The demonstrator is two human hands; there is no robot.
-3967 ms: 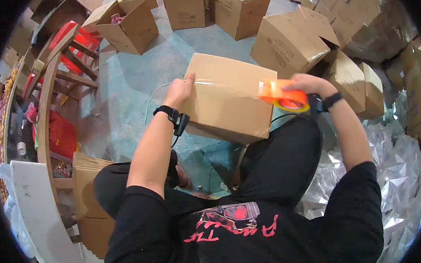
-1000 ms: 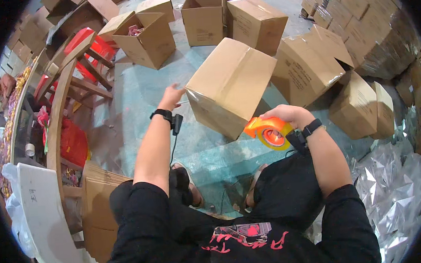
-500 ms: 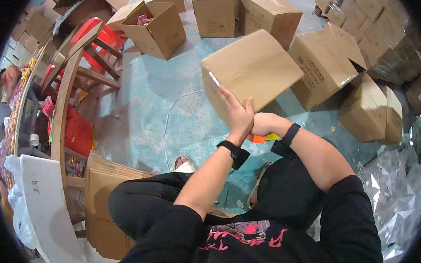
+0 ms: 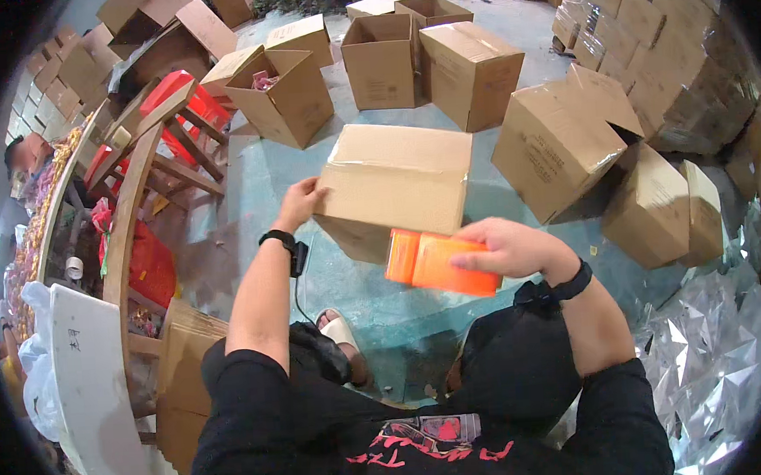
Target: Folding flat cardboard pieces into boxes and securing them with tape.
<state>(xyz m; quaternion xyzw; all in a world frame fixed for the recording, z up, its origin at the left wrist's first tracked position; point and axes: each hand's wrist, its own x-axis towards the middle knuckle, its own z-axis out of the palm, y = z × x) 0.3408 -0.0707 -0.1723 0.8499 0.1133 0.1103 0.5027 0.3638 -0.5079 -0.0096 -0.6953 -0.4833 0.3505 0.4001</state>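
A closed cardboard box (image 4: 395, 189), its top seam sealed with clear tape, is seen on the green floor (image 4: 248, 202) in front of the seated person. Its near left corner is gripped by the left hand (image 4: 300, 203), fingers curled over the edge. An orange tape dispenser (image 4: 434, 262) is held in the right hand (image 4: 512, 249), just in front of the box. Open cardboard boxes (image 4: 289, 91) are ranged around on the floor beyond, and crumpled silver foil bags (image 4: 718, 347) are heaped at the right.

Closed brown cardboard box (image 4: 395, 184) (top taped) rests tilted on the floor; orange tape dispenser (image 4: 439, 263) held before it.
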